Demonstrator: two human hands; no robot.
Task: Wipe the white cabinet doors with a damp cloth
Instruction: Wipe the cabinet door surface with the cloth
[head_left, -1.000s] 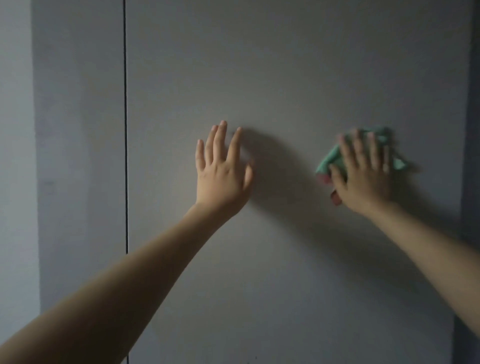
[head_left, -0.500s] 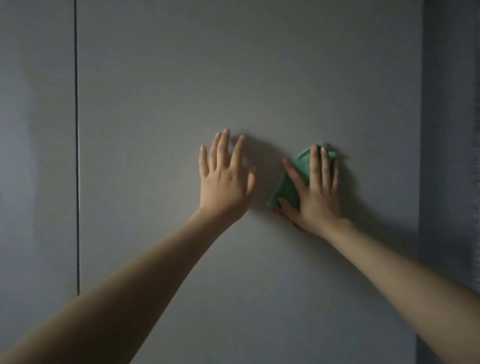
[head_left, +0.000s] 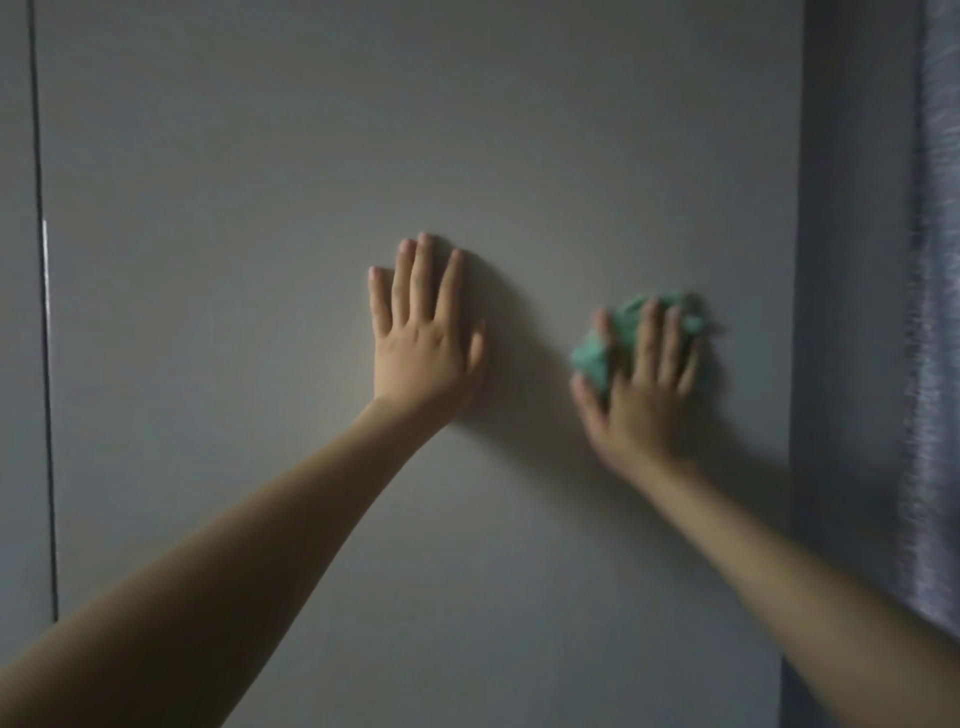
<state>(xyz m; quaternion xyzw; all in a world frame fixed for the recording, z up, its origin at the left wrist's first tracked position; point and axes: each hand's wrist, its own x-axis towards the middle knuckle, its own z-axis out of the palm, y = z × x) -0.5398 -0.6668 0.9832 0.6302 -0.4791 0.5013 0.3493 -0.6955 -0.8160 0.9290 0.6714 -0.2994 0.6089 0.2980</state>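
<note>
— Pressing my right hand flat on a crumpled green cloth, I pin it against the wide, smooth white cabinet door. My fingers are straight and spread over the cloth, not curled round it.

— Where on the door does the cloth sit?

— Towards the door's right side, near the edge — about mid-height in my view. Green folds bunch out above my fingertips and to the left, past my thumb. That hand and the cloth are blurred, so I cannot make out the folds any finer.

— And your other hand?

— My left hand lies palm-down on the same door, to the left of the cloth and apart from it, fingers straight and close together, pointing up, holding nothing. It casts a dark shadow to its right.

— What else is around?

— A thin dark vertical gap far to the left, with a narrow strip of a second white door beyond it. Right of my door stands a darker grey-blue upright surface, and at the very edge hangs something pale and streaky — too blurred to name.
</note>
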